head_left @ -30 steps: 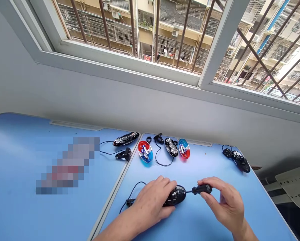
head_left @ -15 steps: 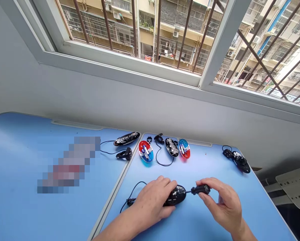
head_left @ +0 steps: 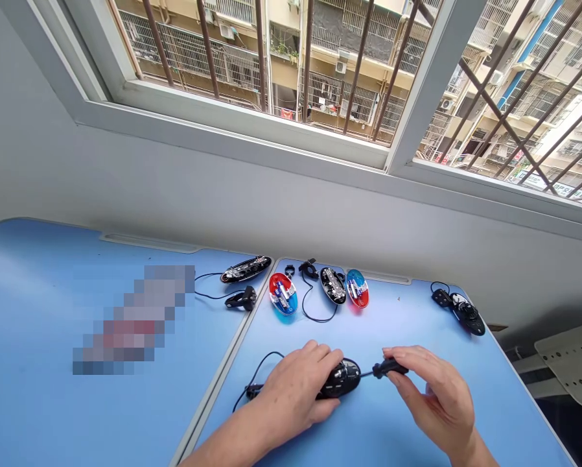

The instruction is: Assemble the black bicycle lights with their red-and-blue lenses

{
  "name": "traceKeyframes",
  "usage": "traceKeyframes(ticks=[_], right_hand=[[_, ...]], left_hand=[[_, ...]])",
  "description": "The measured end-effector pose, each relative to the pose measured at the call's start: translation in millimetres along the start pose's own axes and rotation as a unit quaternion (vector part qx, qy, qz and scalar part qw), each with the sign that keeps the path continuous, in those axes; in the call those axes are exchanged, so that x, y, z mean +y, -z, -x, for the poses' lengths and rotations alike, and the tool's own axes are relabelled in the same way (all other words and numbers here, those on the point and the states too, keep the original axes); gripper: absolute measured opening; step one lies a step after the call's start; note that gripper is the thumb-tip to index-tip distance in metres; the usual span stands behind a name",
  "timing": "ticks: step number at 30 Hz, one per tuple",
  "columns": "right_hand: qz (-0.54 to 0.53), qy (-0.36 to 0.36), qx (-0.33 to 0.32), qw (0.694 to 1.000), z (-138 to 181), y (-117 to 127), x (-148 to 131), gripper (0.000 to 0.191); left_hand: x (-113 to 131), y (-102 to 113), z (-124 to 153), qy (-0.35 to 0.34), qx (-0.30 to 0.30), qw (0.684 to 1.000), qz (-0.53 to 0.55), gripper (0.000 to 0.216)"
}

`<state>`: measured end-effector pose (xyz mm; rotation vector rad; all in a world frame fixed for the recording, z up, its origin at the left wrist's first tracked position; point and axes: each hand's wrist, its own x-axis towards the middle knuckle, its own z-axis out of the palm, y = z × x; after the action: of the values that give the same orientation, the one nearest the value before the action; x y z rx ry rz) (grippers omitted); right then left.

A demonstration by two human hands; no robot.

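My left hand (head_left: 298,376) lies over a black oval bike-light housing (head_left: 344,379) and presses it to the blue table, fingers curled round it. The housing's right end shows past my fingers, and the rest is hidden beneath my palm. A thin black cable (head_left: 252,376) loops out to the left, where a small black part (head_left: 255,391) peeks from under my wrist. My right hand (head_left: 431,395) pinches the black handle of a screwdriver (head_left: 388,368) between thumb and fingers. Its shaft points left, and its tip is at the housing's right edge; contact is hard to make out.
Along the back are two black oval units with cables (head_left: 245,269) (head_left: 333,285) and two red-and-blue covers (head_left: 283,294) (head_left: 358,288) holding batteries. Another black unit (head_left: 467,314) lies at the right edge. A pixelated item (head_left: 135,318) is on the left table (head_left: 33,402).
The screwdriver's handle has turned and shifted slightly right with my right hand, and its shaft has drawn back a little toward the housing's edge. My left hand has stayed put.
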<state>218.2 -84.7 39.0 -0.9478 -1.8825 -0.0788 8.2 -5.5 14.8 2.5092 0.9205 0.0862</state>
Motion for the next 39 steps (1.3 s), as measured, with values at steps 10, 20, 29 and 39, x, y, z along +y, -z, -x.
traceKeyframes(ticks=[10, 20, 29, 39], right_hand=[[0.004, 0.007, 0.004, 1.0, -0.3, -2.6, -0.2, 0.044], [0.021, 0.011, 0.002, 1.0, -2.3, -3.1, -0.9, 0.04], [0.029, 0.009, -0.004, 1.0, -4.4, -1.7, -2.6, 0.039], [0.033, 0.012, -0.005, 0.999, -5.1, -0.6, -2.8, 0.038]], left_hand=[[0.0, 0.9, 0.2, -0.005, 0.001, 1.0, 0.005, 0.034], [-0.9, -1.8, -0.4, -0.006, 0.011, 1.0, -0.008, 0.033], [1.5, 1.6, -0.2, -0.002, 0.004, 1.0, -0.006, 0.034], [1.1, 1.0, -0.4, -0.002, 0.005, 1.0, -0.002, 0.035]])
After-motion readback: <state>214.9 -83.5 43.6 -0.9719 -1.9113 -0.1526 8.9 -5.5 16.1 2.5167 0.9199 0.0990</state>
